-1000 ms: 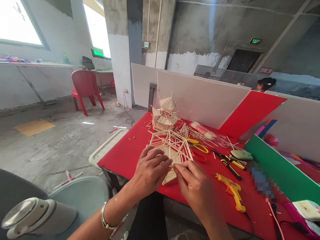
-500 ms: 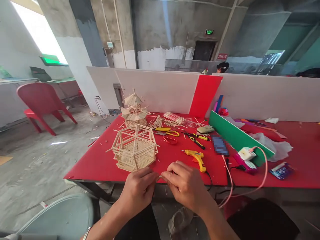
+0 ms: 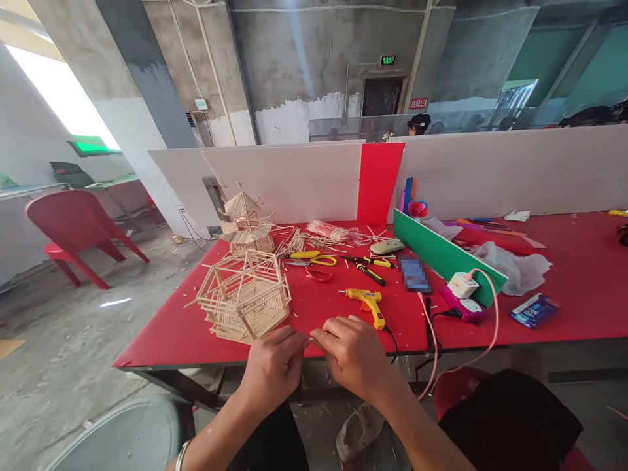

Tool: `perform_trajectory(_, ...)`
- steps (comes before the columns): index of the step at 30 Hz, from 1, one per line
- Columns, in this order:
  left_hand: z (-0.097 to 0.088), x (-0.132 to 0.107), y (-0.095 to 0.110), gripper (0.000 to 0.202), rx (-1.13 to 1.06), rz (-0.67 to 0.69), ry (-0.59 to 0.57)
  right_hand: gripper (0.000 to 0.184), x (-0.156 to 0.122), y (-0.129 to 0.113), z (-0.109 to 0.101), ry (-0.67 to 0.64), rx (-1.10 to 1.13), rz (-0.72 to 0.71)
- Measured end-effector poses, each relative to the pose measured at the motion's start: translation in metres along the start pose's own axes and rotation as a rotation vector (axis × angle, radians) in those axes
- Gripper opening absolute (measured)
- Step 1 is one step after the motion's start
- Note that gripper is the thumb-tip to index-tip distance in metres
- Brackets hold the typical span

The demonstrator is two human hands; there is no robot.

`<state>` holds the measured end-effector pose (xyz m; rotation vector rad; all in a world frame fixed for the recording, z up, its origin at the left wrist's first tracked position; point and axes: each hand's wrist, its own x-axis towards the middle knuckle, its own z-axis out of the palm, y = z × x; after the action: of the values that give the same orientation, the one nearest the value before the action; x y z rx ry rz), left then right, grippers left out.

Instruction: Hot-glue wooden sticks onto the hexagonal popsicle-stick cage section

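My left hand (image 3: pixel 275 366) and my right hand (image 3: pixel 350 353) are closed and nearly meet above the table's front edge. Between their fingertips shows the tip of a small pale stick (image 3: pixel 311 339), mostly covered by the fingers. Just beyond my left hand stands an open eight-sided frame (image 3: pixel 245 297) built of thin wooden sticks, with a slatted floor. Behind that rises a tiered stick pagoda (image 3: pixel 245 222) with pointed roofs. A yellow glue gun (image 3: pixel 366 301) lies past my right hand, its nozzle facing left.
On the red table (image 3: pixel 171 327) lie loose sticks (image 3: pixel 297 241), yellow-handled scissors (image 3: pixel 321 260), pliers (image 3: pixel 370 271), a phone (image 3: pixel 415 273) and a blue box (image 3: pixel 534 310). A green board (image 3: pixel 441 252) stands at right near a power strip (image 3: pixel 466 306) with a pink cable. White panels (image 3: pixel 289 183) line the back.
The view has shifted slightly to the right, so the table's things sit further left. Both hands stay together, fingers pinched as before, with the small stick between them.
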<state>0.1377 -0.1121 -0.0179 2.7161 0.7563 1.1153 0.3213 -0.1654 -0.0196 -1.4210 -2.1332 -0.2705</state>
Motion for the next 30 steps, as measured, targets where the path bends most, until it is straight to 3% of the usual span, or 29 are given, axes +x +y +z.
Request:
perform_trajectory(3,0.013,-0.003,-0.004,0.021,-0.089,-0.086,0.036,0.022,0.001,0.004,-0.002,0.050,0.018,-0.009)
perform_trajectory(6,0.027,-0.006,-0.012,0.023,-0.220,-0.259,0.099,0.026,0.000,0.012,-0.007,0.220,0.066,0.003)
perform_trajectory(8,0.037,-0.006,-0.018,0.026,-0.354,-0.445,0.152,0.029,0.000,0.027,-0.008,0.366,0.097,0.085)
perform_trajectory(10,0.046,-0.004,-0.023,0.030,-0.530,-0.665,0.206,0.028,0.005,0.054,-0.007,0.400,0.068,0.277)
perform_trajectory(11,0.050,-0.002,-0.025,0.033,-0.625,-0.770,0.230,0.031,0.011,0.073,-0.005,0.336,0.025,0.404)
perform_trajectory(13,0.057,0.004,-0.025,0.043,-0.796,-0.942,0.272,0.038,0.026,0.116,0.002,-0.018,-0.126,0.675)
perform_trajectory(17,0.066,0.019,-0.025,0.053,-0.949,-1.080,0.304,0.047,0.059,0.202,0.025,-0.342,-0.178,0.814)
perform_trajectory(20,0.068,0.027,-0.027,0.054,-0.943,-1.094,0.303,0.039,0.069,0.243,0.046,-0.530,-0.208,0.882)
perform_trajectory(22,0.070,0.031,-0.030,0.052,-0.928,-1.091,0.307,0.038,0.068,0.255,0.057,-0.597,-0.228,0.897)
perform_trajectory(24,0.072,0.033,-0.033,0.051,-0.917,-1.088,0.310,0.048,0.065,0.259,0.065,-0.609,-0.243,0.894)
perform_trajectory(27,0.075,0.035,-0.035,0.049,-0.900,-1.079,0.317,0.075,0.061,0.254,0.071,-0.551,-0.229,0.878)
perform_trajectory(30,0.073,0.035,-0.034,0.047,-0.886,-1.061,0.333,0.077,0.062,0.248,0.067,-0.444,-0.143,0.893)
